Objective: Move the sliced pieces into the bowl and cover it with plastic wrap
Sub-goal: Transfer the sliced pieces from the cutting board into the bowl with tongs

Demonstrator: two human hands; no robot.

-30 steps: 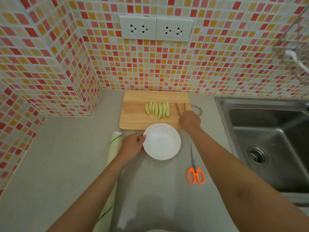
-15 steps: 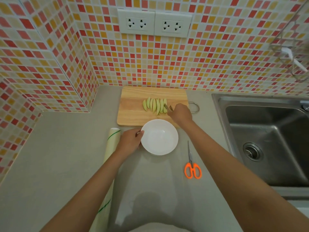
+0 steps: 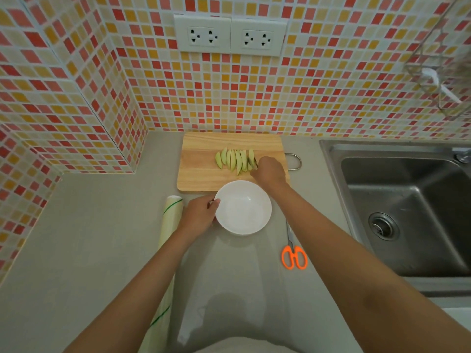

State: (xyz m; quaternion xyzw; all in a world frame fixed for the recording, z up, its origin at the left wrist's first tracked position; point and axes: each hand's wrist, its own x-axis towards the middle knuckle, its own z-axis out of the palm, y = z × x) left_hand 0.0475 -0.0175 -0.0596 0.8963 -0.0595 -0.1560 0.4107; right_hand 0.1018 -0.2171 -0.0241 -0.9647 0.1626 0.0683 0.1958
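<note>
Several pale green slices [image 3: 235,159] lie fanned in a row on a wooden cutting board [image 3: 201,174] against the tiled wall. In front of the board stands a white bowl [image 3: 244,212] with nothing in it. My left hand [image 3: 200,216] grips the bowl's left rim. Over the board's right part, my right hand [image 3: 270,171] is closed on a thin metal utensil [image 3: 254,163], probably tongs. Its dark tips touch the rightmost slices. A roll of plastic wrap [image 3: 170,220] lies left of the bowl, partly under my left forearm.
Orange-handled scissors [image 3: 294,256] lie on the grey counter right of the bowl. A steel sink [image 3: 407,200] fills the right side. The tiled wall juts out at the left. A wire rack [image 3: 433,80] hangs at upper right.
My right hand has moved left along the board, bringing the utensil tips from beside the slices up against the rightmost ones. My left hand stays on the bowl.
</note>
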